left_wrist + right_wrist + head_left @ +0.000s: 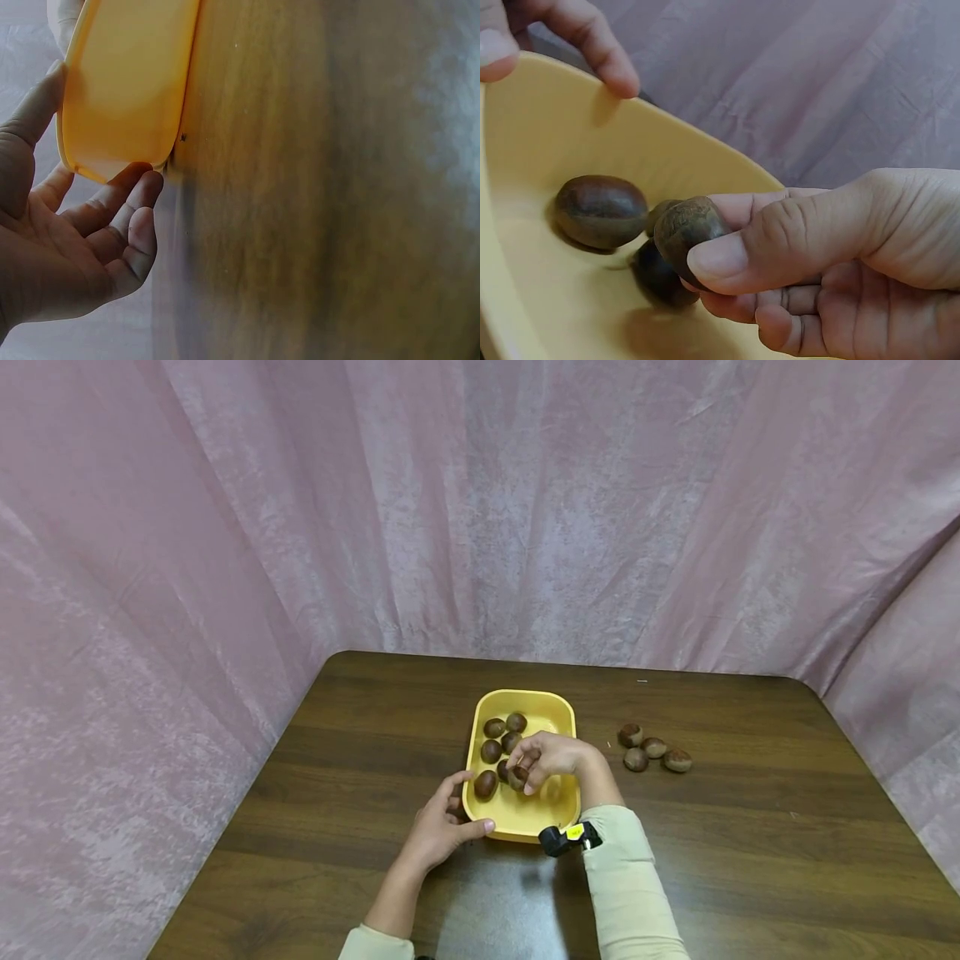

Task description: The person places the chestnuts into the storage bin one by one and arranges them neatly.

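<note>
From the head view, my right hand is over the yellow tray, a chestnut pinched in it, and six more chestnuts show in the tray, mostly down its left side. My left hand is on the near left corner, thumb on the near rim, index finger on the left one. Right of the tray, four loose chestnuts sit grouped on the tabletop.

Over to the left wrist: thumb and bent fingers bracket that corner, a light hold, the hand half open around it. The wall looks like thin, fairly stiff plastic, so I'd guess it slides easily if pushed, and the corner is a sound place to brace.

Now the right wrist, close in! Thumb flat across the chestnut's near face, fingers behind, the lower ones curled loosely under. Whether it touches the tray floor, I can't tell. It looks hard, light and tough; the shiny, rounded shell could slip, I reckon, so the widest part of its sides is where to pinch.
</note>
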Action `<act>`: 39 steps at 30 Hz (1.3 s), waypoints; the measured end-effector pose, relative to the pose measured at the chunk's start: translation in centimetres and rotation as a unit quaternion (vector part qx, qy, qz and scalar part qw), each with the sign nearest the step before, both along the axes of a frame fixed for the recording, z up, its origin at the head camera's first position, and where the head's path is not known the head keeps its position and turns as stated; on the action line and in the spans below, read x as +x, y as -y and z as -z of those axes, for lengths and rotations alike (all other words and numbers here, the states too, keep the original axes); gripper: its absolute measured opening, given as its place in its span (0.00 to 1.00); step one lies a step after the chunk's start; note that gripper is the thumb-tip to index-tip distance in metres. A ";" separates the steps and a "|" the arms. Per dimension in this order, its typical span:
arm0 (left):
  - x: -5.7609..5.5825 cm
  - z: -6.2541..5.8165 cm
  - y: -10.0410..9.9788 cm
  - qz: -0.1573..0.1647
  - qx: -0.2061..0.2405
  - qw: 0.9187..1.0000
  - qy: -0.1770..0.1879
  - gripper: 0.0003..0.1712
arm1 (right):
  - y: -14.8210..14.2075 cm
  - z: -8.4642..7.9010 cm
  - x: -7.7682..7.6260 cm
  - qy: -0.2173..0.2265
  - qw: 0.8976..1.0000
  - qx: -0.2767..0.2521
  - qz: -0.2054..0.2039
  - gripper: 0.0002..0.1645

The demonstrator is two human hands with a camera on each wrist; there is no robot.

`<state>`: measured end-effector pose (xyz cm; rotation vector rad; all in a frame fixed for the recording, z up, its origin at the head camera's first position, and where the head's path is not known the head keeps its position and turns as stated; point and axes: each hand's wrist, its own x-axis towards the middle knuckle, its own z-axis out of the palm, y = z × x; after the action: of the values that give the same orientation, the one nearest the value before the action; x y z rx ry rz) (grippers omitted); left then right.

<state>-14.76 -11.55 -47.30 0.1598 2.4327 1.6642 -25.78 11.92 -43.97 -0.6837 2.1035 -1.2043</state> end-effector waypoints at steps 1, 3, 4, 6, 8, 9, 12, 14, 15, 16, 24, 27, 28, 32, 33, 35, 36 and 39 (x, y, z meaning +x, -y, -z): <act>0.0 0.0 0.0 0.000 0.000 1.000 0.001 0.45 | 0.1 0.1 0.0 0.006 1.000 0.002 0.004 0.25; 0.0 0.0 0.0 0.001 0.003 1.000 0.003 0.46 | 0.3 0.2 0.1 0.016 1.000 0.006 0.017 0.25; 0.0 0.0 0.0 0.001 0.005 1.000 0.003 0.46 | 0.4 0.2 0.2 0.019 1.000 0.007 0.024 0.25; 0.0 0.1 0.0 0.001 0.009 1.000 0.004 0.46 | 0.6 0.3 0.2 0.019 0.999 0.007 0.038 0.25; 0.1 0.1 0.0 0.001 0.013 1.000 0.006 0.46 | 0.7 0.3 0.2 0.016 0.999 0.010 0.048 0.25; 0.1 0.1 0.0 0.000 0.014 1.000 0.005 0.46 | 0.7 0.3 0.2 0.015 0.999 0.010 0.051 0.25; 0.1 0.0 0.0 0.000 0.013 1.000 0.005 0.46 | 0.8 0.5 0.0 0.007 0.998 0.024 0.056 0.25; 0.1 0.0 0.0 0.002 0.011 1.000 0.005 0.46 | 1.0 0.6 -0.1 0.009 0.998 0.033 0.057 0.25; 0.1 -0.1 0.0 0.002 0.009 1.000 0.004 0.46 | 1.0 0.7 -0.2 0.006 0.998 0.037 0.054 0.25; 0.1 -0.1 0.0 0.002 0.007 1.000 0.004 0.46 | 1.1 0.7 -0.2 0.004 0.998 0.043 0.051 0.24; 0.1 -0.2 -0.2 0.008 0.003 1.000 -0.005 0.46 | 1.6 0.6 -0.2 -0.002 0.996 0.064 0.055 0.20; 0.0 -0.1 -0.3 0.007 0.002 1.000 -0.007 0.45 | 1.4 0.3 0.0 -0.015 0.995 0.074 0.058 0.20; 0.1 -0.1 -0.3 0.007 0.002 1.000 -0.006 0.45 | 1.2 0.1 0.2 -0.022 0.995 0.075 0.058 0.21; 0.1 0.0 -0.4 0.007 0.003 1.000 -0.006 0.45 | 0.2 -1.0 1.4 -0.050 0.994 0.069 0.073 0.22; 0.1 0.0 -0.5 0.008 0.003 1.000 -0.004 0.45 | -0.2 -1.3 1.8 -0.055 0.993 0.062 0.079 0.23; 0.2 0.0 -0.5 0.005 0.001 1.000 -0.002 0.46 | -0.8 -1.8 2.6 -0.073 0.992 0.050 0.088 0.24; 0.2 0.0 -0.4 0.004 0.000 1.000 -0.001 0.45 | -1.1 -2.0 3.0 -0.085 0.991 0.045 0.091 0.24; 0.2 -0.1 -0.4 0.001 -0.003 1.000 0.002 0.46 | -2.0 -2.5 4.0 -0.124 0.987 0.031 0.098 0.24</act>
<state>-14.54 -11.17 -47.22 0.1566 2.4330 1.6556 -21.79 13.91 -41.43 -0.6373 2.4526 -1.2040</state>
